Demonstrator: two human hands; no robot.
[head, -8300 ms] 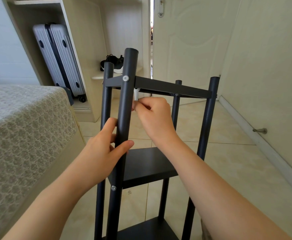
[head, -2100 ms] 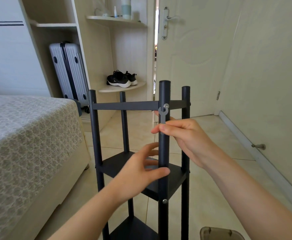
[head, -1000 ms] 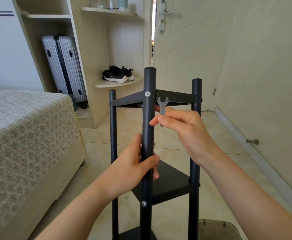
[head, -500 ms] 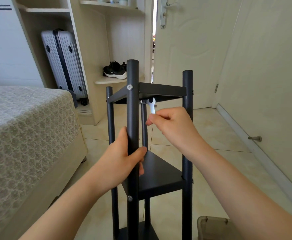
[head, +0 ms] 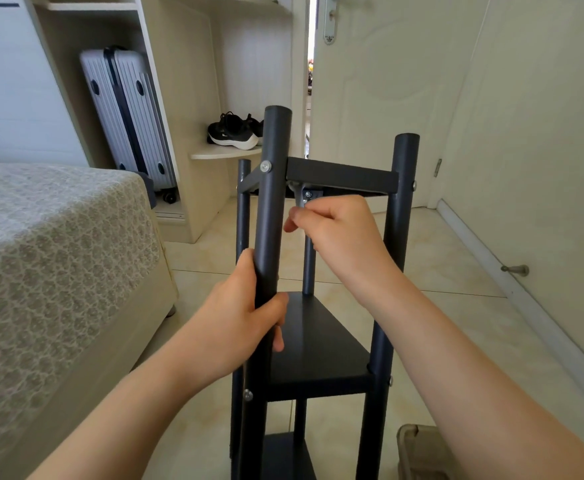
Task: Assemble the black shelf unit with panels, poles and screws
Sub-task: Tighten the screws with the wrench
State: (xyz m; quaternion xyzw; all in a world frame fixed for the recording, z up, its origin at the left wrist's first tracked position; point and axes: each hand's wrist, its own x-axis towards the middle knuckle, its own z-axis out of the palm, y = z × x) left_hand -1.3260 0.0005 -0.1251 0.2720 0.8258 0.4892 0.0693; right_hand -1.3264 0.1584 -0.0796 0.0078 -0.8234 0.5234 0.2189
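The black shelf unit [head: 339, 176] stands upright on the tiled floor, with several poles and black panels at three levels. My left hand [head: 245, 317] grips the nearest pole [head: 271, 216] just above the middle panel [head: 318, 344]. My right hand [head: 339, 233] pinches a small grey wrench [head: 302, 197], whose head sits under the top panel at a screw on the far pole. Silver screw heads [head: 265, 166] show on the near poles. Most of the wrench is hidden by my fingers.
A bed [head: 51, 244] with a patterned cover lies close on the left. A grey suitcase [head: 127, 116] and black shoes [head: 231, 133] sit in the wardrobe behind. A door [head: 380, 81] and wall [head: 543, 133] bound the right; a doorstop [head: 515, 270] juts out. A translucent container [head: 418, 448] sits bottom right.
The shelf has been turned between frames. My right hand has moved the wrench up under the top panel onto the far pole's screw. My left hand still grips the near pole.
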